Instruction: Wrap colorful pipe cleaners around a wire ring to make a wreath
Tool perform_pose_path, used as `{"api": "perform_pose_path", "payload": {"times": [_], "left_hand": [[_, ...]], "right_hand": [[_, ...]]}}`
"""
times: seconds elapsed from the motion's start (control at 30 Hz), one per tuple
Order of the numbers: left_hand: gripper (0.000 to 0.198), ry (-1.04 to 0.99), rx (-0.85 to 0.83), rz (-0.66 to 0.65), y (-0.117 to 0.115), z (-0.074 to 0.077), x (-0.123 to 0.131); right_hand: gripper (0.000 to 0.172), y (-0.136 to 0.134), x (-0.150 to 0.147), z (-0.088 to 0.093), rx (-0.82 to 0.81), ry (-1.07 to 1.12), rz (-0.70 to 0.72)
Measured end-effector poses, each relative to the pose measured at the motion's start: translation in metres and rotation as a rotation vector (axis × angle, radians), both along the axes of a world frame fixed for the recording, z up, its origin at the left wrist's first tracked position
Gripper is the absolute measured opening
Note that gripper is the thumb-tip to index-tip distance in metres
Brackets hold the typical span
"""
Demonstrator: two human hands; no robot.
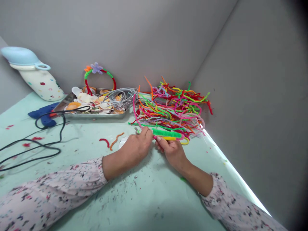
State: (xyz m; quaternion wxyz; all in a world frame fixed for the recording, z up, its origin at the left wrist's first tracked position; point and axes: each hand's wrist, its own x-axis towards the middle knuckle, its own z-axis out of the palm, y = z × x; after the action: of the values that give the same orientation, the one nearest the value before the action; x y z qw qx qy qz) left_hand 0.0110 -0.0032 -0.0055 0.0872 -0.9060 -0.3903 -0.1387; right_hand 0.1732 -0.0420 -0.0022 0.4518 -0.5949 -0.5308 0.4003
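Between my two hands is a narrow bundle of pipe cleaners (pixel 167 133), green along the top with yellow and pink beside it. My left hand (pixel 141 142) pinches its left end, where a pink strand runs up from the fingers. With thumb and fingers closed, my right hand (pixel 172 150) grips the bundle from below, a little further right. A yellow loop (pixel 185 141) sticks out at the bundle's right end. Just behind the hands lies a big heap of loose pipe cleaners (pixel 168 109) in many colours. The fingertips are partly hidden.
A metal tray (pixel 96 116) holds shells and a grey wire coil (pixel 122 98). A pipe-cleaner hoop with flowers (pixel 97 68) stands there. Left are a blue glue gun (pixel 44 114), its black cord (pixel 60 134) and a tilted bottle (pixel 42 81). Short red and orange pieces (pixel 116 141) lie nearby.
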Motion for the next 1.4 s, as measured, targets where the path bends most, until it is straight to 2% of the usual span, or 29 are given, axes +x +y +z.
{"api": "perform_pose_path", "payload": {"times": [0.17,0.27,0.47,0.57,0.63,0.7,0.8,0.93,1.03,1.1,1.2,1.3,1.4], "left_hand": [[0.022,0.018,-0.011,0.004,-0.002,0.005,0.0],[0.021,-0.027,-0.016,-0.04,-0.003,0.009,-0.001],[0.041,-0.219,0.148,-0.297,-0.007,0.013,-0.005],[0.036,-0.34,0.128,-0.441,-0.01,0.016,-0.003],[0.028,-0.428,0.05,-0.434,-0.01,0.018,-0.002],[0.022,-0.513,-0.046,-0.365,-0.009,0.019,-0.001],[0.016,-0.593,-0.195,-0.301,-0.007,0.017,0.0],[0.017,-0.602,-0.365,-0.225,-0.003,0.011,0.001],[0.026,-0.624,-0.441,-0.17,-0.001,0.008,0.002],[0.035,-0.675,-0.457,-0.17,-0.001,0.007,0.001],[0.043,-0.769,-0.44,-0.251,0.0,0.007,-0.001],[0.037,-0.818,-0.373,-0.337,0.001,0.008,-0.002],[0.026,-0.832,-0.288,-0.334,0.002,0.009,-0.001]], "right_hand": [[0.033,0.001,-0.001,0.003,-0.015,0.029,-0.002],[0.028,0.004,-0.001,0.004,-0.027,0.137,0.006],[0.028,0.012,0.005,-0.003,0.001,0.315,0.025],[0.024,0.014,0.007,-0.004,0.024,0.495,-0.011],[0.018,0.014,0.007,-0.001,-0.005,0.618,-0.029],[0.015,0.013,0.007,0.003,-0.059,0.702,-0.029],[0.014,0.01,0.006,0.01,-0.11,0.789,0.02],[0.013,0.007,0.008,0.014,-0.111,0.902,0.1],[0.014,0.006,0.011,0.017,-0.099,0.994,0.155],[0.012,0.006,0.013,0.019,-0.107,1.055,0.202],[0.009,0.006,0.014,0.019,-0.158,1.14,0.285],[0.012,0.009,0.015,0.014,-0.234,1.177,0.302],[0.018,0.012,0.015,0.007,-0.337,1.134,0.291]]}}
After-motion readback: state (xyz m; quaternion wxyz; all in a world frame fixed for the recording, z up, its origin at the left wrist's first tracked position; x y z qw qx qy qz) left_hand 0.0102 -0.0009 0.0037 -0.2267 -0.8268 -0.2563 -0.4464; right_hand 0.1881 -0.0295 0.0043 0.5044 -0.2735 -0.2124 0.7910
